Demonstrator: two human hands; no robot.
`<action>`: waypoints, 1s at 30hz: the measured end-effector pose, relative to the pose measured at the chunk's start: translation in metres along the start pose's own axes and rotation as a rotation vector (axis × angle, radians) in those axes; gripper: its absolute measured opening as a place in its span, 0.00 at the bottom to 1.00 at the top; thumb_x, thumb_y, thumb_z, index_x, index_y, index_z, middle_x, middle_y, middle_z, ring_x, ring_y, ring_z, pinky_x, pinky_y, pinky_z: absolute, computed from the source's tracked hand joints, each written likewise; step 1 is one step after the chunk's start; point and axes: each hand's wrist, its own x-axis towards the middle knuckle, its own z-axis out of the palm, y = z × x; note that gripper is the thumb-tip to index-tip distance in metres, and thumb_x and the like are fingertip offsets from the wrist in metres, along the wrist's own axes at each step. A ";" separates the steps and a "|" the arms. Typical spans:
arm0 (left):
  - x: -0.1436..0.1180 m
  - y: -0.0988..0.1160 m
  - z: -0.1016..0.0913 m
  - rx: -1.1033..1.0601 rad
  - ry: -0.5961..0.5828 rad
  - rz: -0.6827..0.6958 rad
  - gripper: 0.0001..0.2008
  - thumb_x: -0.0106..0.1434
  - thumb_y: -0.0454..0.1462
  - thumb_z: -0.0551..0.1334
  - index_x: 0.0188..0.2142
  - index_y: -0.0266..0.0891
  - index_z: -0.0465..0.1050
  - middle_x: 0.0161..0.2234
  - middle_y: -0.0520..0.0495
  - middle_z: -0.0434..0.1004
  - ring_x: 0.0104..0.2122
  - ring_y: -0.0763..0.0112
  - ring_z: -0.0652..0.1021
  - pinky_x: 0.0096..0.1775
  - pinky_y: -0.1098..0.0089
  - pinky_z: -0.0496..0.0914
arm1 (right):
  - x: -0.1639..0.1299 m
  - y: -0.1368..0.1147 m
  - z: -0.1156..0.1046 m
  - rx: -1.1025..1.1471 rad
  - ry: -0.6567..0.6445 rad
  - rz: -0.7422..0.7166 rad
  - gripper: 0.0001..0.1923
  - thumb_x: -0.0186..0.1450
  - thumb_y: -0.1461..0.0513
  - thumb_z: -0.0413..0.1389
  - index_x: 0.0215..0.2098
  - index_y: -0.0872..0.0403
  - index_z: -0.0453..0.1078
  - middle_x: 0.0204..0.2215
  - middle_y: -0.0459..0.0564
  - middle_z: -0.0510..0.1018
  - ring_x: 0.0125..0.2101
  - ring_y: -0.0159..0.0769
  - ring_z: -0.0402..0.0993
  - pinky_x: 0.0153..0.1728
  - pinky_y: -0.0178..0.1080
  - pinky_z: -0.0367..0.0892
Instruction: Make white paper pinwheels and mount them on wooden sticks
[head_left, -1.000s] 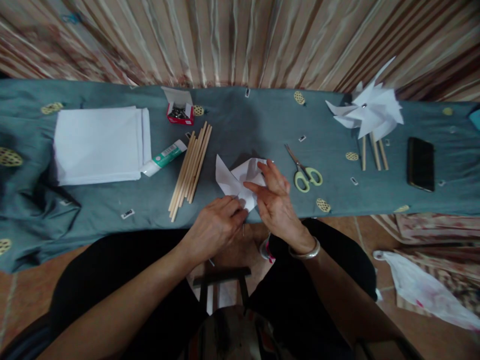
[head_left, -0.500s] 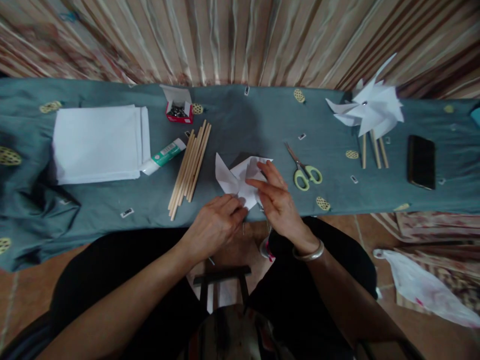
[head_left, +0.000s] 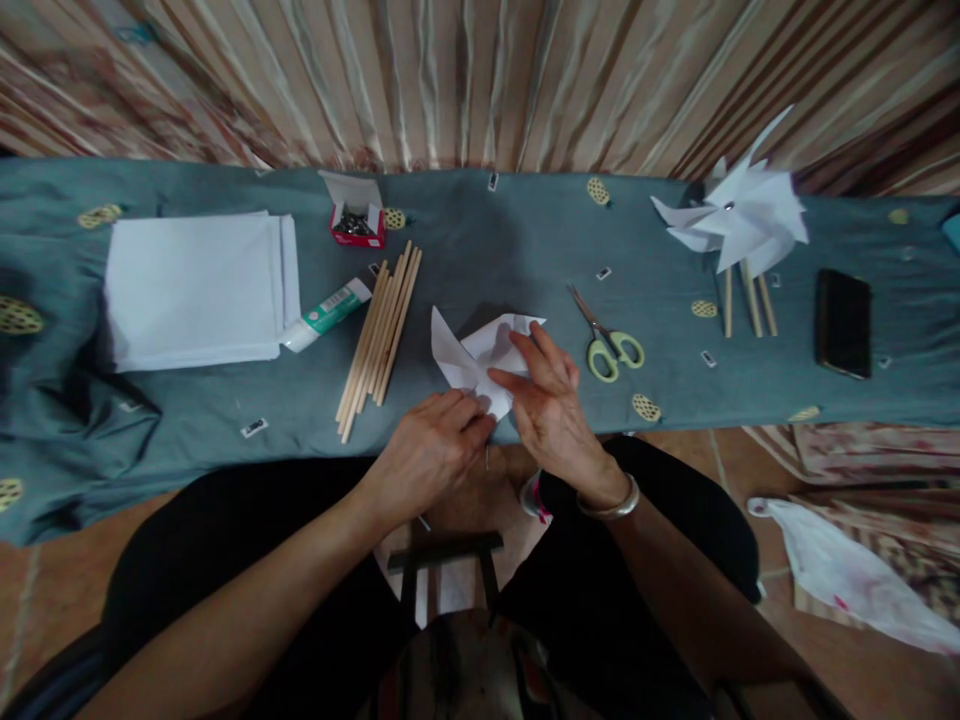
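A white paper pinwheel [head_left: 476, 358], its blades partly folded, lies at the near edge of the cloth-covered table. My left hand [head_left: 439, 440] grips its near-left part, fingers closed on the paper. Over the pinwheel's right side is my right hand [head_left: 551, 400], thumb and fingers apart and touching the paper. Green-handled scissors [head_left: 611, 345] rest right of it. Several wooden sticks [head_left: 380, 340] lie in a bundle to the left. Part of the pinwheel is hidden under my fingers.
At the left are a stack of white paper [head_left: 195, 290], a glue tube [head_left: 330, 312] and a red box of metal pins [head_left: 358, 220]. Finished pinwheels [head_left: 750, 220] on sticks and a black phone [head_left: 843, 322] lie at the right. A curtain [head_left: 450, 80] hangs behind.
My right hand has shifted slightly left and down over the paper, its fingers moving along the right blade. My left hand stays in place.
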 end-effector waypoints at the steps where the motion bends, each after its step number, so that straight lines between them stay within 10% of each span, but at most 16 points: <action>1: 0.000 0.000 0.000 -0.002 0.003 -0.001 0.09 0.67 0.32 0.56 0.41 0.32 0.75 0.38 0.41 0.76 0.39 0.60 0.76 0.40 0.61 0.75 | 0.000 0.001 -0.002 0.037 -0.002 0.012 0.20 0.70 0.65 0.44 0.53 0.49 0.72 0.68 0.50 0.58 0.70 0.46 0.42 0.64 0.60 0.52; 13: -0.003 -0.007 -0.008 -0.076 0.196 -0.019 0.10 0.67 0.37 0.59 0.45 0.36 0.75 0.38 0.42 0.78 0.39 0.63 0.78 0.41 0.62 0.77 | 0.002 0.014 -0.006 0.086 0.166 0.229 0.28 0.67 0.52 0.52 0.62 0.57 0.62 0.47 0.59 0.79 0.47 0.48 0.75 0.49 0.49 0.71; 21: -0.011 -0.044 -0.006 -0.395 0.348 -0.444 0.21 0.63 0.39 0.62 0.56 0.39 0.69 0.42 0.44 0.78 0.42 0.64 0.79 0.46 0.59 0.75 | 0.009 0.014 -0.001 0.172 0.178 0.354 0.28 0.62 0.60 0.56 0.60 0.57 0.64 0.39 0.53 0.83 0.35 0.42 0.80 0.40 0.42 0.74; 30: -0.011 -0.055 0.022 -0.749 0.471 -0.499 0.37 0.60 0.43 0.65 0.65 0.41 0.53 0.62 0.31 0.63 0.59 0.55 0.71 0.56 0.51 0.68 | 0.018 0.008 -0.007 0.567 0.216 0.510 0.29 0.58 0.66 0.58 0.58 0.57 0.64 0.35 0.50 0.84 0.33 0.39 0.81 0.39 0.44 0.75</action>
